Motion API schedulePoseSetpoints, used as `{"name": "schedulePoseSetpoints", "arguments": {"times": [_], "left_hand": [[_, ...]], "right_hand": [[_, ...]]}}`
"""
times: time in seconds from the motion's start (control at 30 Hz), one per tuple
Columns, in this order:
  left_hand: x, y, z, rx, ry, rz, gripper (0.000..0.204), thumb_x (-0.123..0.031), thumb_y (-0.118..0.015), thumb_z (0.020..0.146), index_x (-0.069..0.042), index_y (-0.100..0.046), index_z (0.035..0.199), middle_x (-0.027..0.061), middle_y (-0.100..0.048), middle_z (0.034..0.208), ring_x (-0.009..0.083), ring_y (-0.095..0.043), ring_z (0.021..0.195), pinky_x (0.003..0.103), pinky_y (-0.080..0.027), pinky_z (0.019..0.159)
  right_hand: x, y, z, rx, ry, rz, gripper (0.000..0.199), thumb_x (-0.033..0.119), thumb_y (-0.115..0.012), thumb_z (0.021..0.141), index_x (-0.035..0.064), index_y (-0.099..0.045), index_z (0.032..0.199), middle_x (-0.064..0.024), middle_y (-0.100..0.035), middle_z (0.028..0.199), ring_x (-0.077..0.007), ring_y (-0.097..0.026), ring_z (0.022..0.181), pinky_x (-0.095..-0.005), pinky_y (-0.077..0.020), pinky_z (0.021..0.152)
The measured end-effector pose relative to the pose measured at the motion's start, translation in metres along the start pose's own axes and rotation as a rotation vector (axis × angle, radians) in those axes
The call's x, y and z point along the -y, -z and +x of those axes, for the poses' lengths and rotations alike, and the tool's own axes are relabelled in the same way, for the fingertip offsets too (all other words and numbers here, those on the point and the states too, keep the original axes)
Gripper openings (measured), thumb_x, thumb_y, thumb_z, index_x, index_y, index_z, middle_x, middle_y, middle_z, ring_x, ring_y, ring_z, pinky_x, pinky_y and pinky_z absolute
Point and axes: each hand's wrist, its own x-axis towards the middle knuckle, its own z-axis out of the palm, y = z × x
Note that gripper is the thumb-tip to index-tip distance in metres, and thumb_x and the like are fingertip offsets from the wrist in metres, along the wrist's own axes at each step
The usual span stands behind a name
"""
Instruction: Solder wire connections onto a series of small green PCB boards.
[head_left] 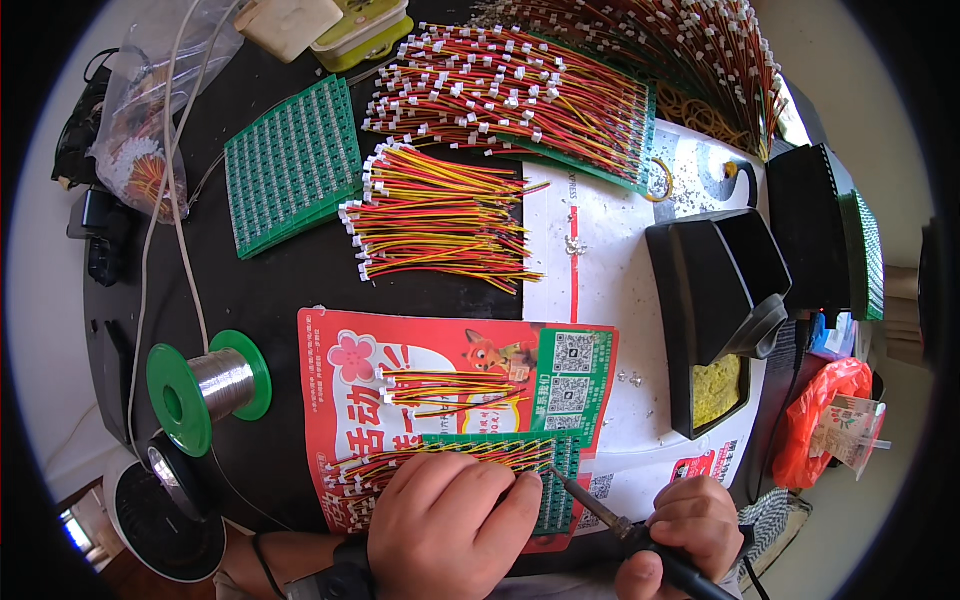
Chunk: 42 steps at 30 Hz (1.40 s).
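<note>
My left hand (455,520) rests over a green circuit board panel (562,500), fingers bent and pressed together near its upper part. Whatever its fingertips pinch is hidden. Red, yellow and black wires (430,462) with white connectors lie across the panel, partly under that hand. In my right hand (695,525) is a soldering iron (600,512), slanting up to the left; its tip is at the panel, close beside my left fingertips. Just beyond, a small group of loose wires (455,383) lies on a red printed sheet (318,385) beneath the panel.
A green solder spool (222,383) stands left. Farther off are a wire bundle (440,220), stacked green panels (290,165) and wired panels (510,90). At right, a black iron stand (700,290) holds yellow sponge (716,390), near a red plastic bag (815,410). White cables (160,200) cross the left side.
</note>
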Motion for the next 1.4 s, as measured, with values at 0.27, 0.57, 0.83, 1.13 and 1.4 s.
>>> {"name": "schedulePoseSetpoints", "arguments": {"times": [0.27, 0.57, 0.83, 1.13, 1.4], "left_hand": [[0.000, 0.001, 0.000, 0.002, -0.006, 0.011, 0.016, 0.002, -0.071, 0.076, 0.001, -0.072, 0.092, 0.0103, -0.063, 0.088, 0.0291, -0.061, 0.079, 0.039, -0.051, 0.070], [-0.001, 0.001, 0.001, 0.024, -0.003, 0.018, 0.015, 0.002, -0.072, 0.077, 0.000, -0.072, 0.092, 0.0103, -0.064, 0.089, 0.0290, -0.061, 0.080, 0.039, -0.052, 0.071], [0.000, 0.004, 0.001, 0.043, -0.014, 0.008, 0.015, 0.002, -0.071, 0.077, 0.001, -0.072, 0.092, 0.0107, -0.063, 0.089, 0.0293, -0.061, 0.080, 0.039, -0.051, 0.071], [0.001, 0.003, 0.000, 0.034, -0.012, 0.001, 0.017, 0.003, -0.071, 0.077, 0.001, -0.072, 0.093, 0.0106, -0.063, 0.089, 0.0292, -0.061, 0.080, 0.039, -0.051, 0.071], [-0.001, 0.003, 0.001, 0.036, -0.002, 0.011, 0.015, 0.002, -0.071, 0.077, 0.001, -0.072, 0.092, 0.0103, -0.063, 0.089, 0.0290, -0.061, 0.080, 0.039, -0.051, 0.071]], "right_hand": [[-0.005, -0.002, -0.005, -0.111, 0.056, 0.037, 0.025, 0.014, -0.071, 0.087, -0.0046, -0.056, 0.094, -0.0118, -0.055, 0.068, -0.0221, -0.054, 0.056, -0.0353, -0.0446, 0.051], [-0.003, 0.001, -0.004, -0.083, 0.029, 0.024, 0.026, 0.014, -0.072, 0.087, -0.0051, -0.056, 0.094, -0.0126, -0.056, 0.070, -0.0225, -0.055, 0.057, -0.0354, -0.0453, 0.051], [-0.001, 0.003, 0.002, 0.014, -0.002, 0.017, 0.021, 0.010, -0.071, 0.087, -0.0034, -0.056, 0.093, -0.0122, -0.058, 0.071, -0.0228, -0.055, 0.057, -0.0348, -0.0457, 0.053], [-0.004, -0.004, -0.006, -0.143, 0.047, 0.026, 0.025, 0.014, -0.071, 0.087, -0.0043, -0.056, 0.094, -0.0109, -0.055, 0.070, -0.0213, -0.053, 0.055, -0.0351, -0.0442, 0.050], [-0.004, -0.003, -0.005, -0.118, 0.055, 0.018, 0.027, 0.016, -0.071, 0.087, -0.0051, -0.056, 0.093, -0.0114, -0.054, 0.069, -0.0208, -0.052, 0.054, -0.0352, -0.0430, 0.048]]}}
